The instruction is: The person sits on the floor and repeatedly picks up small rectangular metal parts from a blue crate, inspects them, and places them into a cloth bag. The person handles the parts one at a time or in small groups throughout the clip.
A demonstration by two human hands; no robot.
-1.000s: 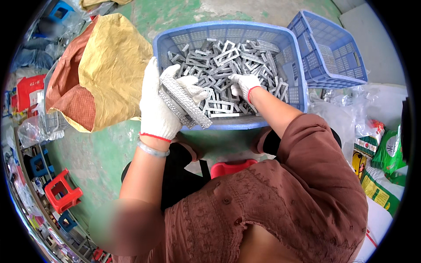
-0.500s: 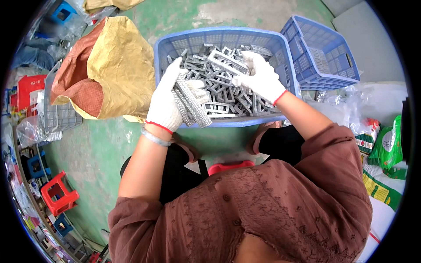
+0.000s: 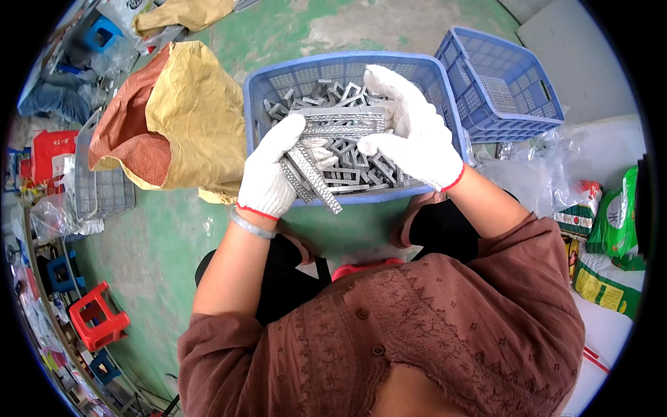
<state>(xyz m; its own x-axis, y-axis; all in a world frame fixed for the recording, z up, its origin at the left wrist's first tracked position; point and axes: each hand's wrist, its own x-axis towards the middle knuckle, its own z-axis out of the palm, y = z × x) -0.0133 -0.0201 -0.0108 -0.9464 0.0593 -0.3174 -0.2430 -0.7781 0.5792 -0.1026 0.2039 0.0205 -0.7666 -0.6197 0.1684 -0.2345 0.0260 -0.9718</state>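
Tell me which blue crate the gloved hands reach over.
The nearer crate, holding grey frames: the left hand and right hand reach over it. The other crate is right of it, under neither.

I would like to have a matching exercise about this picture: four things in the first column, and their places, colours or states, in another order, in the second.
Column one
1. sack
2. bangle
3. left hand
4. middle blue basket

Column two
A. white-gloved, holding silvery frames
B. containing a heap of silvery frames
C. yellow outside, reddish inside
D. pale, around the left forearm

Right pairs: 1-C, 2-D, 3-A, 4-B
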